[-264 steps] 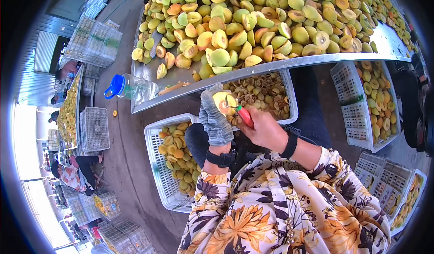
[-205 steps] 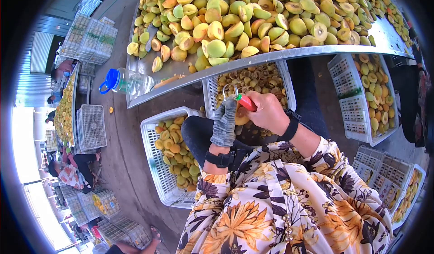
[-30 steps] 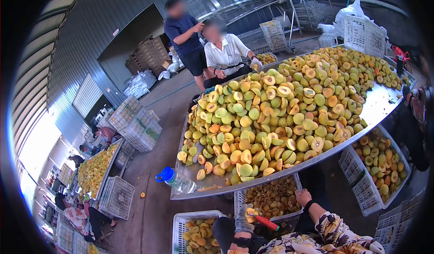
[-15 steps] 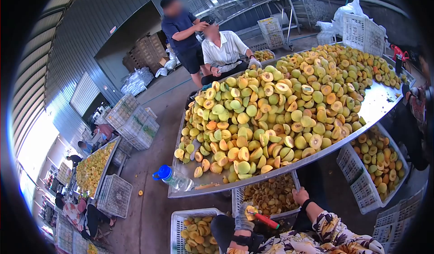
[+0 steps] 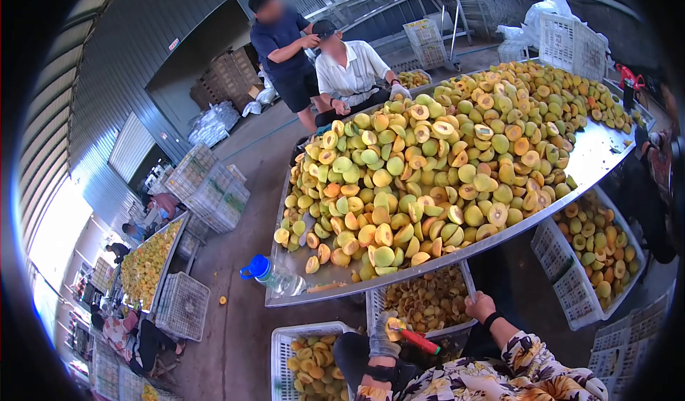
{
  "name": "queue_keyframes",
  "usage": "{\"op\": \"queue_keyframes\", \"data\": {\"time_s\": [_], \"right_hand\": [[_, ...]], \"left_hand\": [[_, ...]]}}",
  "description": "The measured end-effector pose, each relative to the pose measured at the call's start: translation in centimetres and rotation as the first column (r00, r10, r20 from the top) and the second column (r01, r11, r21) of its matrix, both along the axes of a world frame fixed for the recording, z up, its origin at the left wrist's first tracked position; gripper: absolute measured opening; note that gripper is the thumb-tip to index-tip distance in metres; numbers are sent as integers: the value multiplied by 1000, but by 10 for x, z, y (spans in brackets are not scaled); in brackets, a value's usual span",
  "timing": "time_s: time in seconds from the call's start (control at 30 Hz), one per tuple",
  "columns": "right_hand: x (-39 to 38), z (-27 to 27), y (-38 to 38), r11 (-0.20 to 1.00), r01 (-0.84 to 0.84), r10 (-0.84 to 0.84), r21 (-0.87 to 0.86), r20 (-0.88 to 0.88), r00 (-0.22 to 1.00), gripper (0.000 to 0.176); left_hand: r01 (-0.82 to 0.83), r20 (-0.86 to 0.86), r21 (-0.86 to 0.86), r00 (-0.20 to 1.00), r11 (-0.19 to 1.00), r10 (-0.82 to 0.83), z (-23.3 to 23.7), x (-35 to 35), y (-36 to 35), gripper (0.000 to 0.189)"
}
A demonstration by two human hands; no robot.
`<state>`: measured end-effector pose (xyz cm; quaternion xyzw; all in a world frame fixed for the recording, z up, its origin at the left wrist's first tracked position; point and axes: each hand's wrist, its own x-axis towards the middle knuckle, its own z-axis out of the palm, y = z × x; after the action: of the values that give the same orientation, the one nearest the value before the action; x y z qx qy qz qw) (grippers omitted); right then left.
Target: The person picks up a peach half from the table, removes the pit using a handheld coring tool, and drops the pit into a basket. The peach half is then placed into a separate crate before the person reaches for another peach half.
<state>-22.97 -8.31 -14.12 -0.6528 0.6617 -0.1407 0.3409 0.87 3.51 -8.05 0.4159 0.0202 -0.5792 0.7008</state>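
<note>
My left hand (image 5: 384, 339), in a grey glove, is closed around a tool with a red handle (image 5: 419, 341) and a yellow part at the glove end. The tool's working end is hidden at the fingers. My bare right hand (image 5: 480, 306) is closed on the rim of a white plastic crate (image 5: 469, 278) under the table edge. Inside that crate lie brownish-yellow fruit pieces (image 5: 428, 302). Above my hands, a heap of halved yellow-green fruit (image 5: 421, 187) covers much of the metal table (image 5: 457, 252).
A water bottle with a blue cap (image 5: 275, 275) lies at the table's left corner. Fruit-filled crates stand to the left (image 5: 314, 365) and right (image 5: 589, 258) of me. Across the table sits a person in a white shirt (image 5: 353, 73), with another person (image 5: 282, 51) standing behind.
The seated person's head has come up, and the standing person's hands are at that person's cap. My two hands keep nearly the same place, with small shifts.
</note>
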Motion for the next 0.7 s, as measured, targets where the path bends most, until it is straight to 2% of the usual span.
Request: {"op": "queue_keyframes", "data": {"time_s": [0.1,0.17,0.3,0.37,0.4,0.43,0.47,0.5,0.57,0.63,0.67,0.7], "right_hand": [[-5,3,3,997,-1,4,-72,35,999,32],[-7,-15,9,948,-7,11,-319,12,1000,28],[-6,24,15,951,-22,46,-308,72,996,22],[-4,34,15,949,-110,131,-295,51,990,20],[-1,38,16,949,-110,131,-295,52,990,20],[3,42,17,957,-68,190,-280,436,880,21],[8,49,17,967,-36,220,-254,749,625,23],[10,76,20,966,-35,221,-256,749,625,23],[4,157,27,952,-303,126,-44,958,258,23],[0,190,24,875,-434,240,-213,971,8,24],[-2,203,24,841,-464,281,-278,958,-66,25],[-3,216,26,840,-466,280,-278,958,-67,25]], "left_hand": [[18,-18,22,1000,1000,-18,-4,3,-8,38],[0,2,-21,1000,1000,0,-14,4,-7,36],[-38,-8,-2,999,999,38,-9,-1,-6,35],[61,0,-15,998,998,-61,3,0,0,35],[60,1,-14,998,998,-60,6,1,3,35],[27,1,3,1000,1000,-27,8,2,3,34],[-6,1,19,1000,1000,6,12,4,3,33],[-5,2,17,1000,1000,5,15,6,3,33],[-28,-63,-32,998,999,26,20,10,4,26],[-4,-54,-49,999,999,2,16,15,6,27],[6,-40,-68,999,998,-8,13,17,8,30],[16,-24,-89,1000,996,-18,12,19,9,32]]}}
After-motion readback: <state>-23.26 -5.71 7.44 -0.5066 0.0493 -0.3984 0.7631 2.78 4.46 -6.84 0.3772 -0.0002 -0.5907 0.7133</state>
